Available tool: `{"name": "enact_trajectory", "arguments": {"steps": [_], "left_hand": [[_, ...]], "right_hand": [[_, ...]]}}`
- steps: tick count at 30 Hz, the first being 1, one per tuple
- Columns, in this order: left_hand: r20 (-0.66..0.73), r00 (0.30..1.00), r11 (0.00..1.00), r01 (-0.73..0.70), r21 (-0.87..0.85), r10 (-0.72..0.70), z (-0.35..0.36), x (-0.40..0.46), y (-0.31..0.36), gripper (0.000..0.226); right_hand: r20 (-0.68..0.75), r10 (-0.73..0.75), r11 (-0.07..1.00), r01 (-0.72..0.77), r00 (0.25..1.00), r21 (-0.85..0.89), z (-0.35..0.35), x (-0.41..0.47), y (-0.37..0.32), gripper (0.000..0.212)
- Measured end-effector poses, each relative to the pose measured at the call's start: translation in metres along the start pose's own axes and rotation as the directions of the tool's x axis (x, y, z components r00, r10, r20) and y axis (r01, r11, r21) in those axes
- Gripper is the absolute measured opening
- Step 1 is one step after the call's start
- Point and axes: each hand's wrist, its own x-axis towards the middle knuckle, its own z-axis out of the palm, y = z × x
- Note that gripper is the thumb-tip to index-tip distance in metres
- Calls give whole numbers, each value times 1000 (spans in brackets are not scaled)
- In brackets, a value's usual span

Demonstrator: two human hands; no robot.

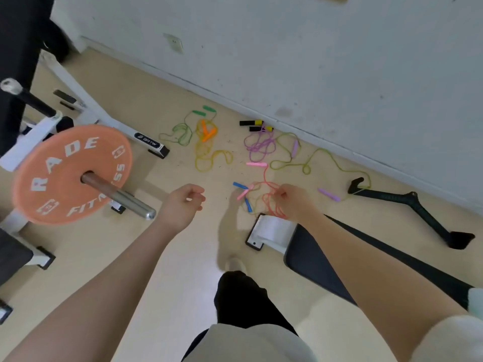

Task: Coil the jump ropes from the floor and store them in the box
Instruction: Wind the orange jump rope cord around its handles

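A pale floor (167, 246) runs to a grey wall (339, 61), with an orange weight plate (70, 173) on a bar at left. Jump ropes (261, 146) lie tangled near the wall (several colours). The right hand (292, 201) pinches red rope (273, 205); the left hand (183, 205) hovers loosely curled, holding nothing.

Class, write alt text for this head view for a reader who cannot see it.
A person's right hand grips loops of a pink rope on the floor, while the left hand hovers empty beside it. More coloured ropes lie tangled near the wall; an orange weight plate is at left.
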Motion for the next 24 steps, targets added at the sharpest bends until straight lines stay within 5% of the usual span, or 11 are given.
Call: {"name": "enact_trajectory", "arguments": {"steps": [9, 17, 24], "left_hand": [[48, 999, 1000, 11, 24, -12, -50, 158, 14, 19], [66, 997, 998, 41, 43, -44, -67, 373, 18, 18], [108, 986, 969, 99, 227, -126, -27, 535, -75, 30]], "right_hand": [[19, 166, 985, -167, 986, 42, 2, 139, -54, 23], [146, 77, 990, -59, 986, -128, 11, 333, -149, 33], [280, 71, 972, -4, 957, -233, 106, 493, -153, 45]]}}
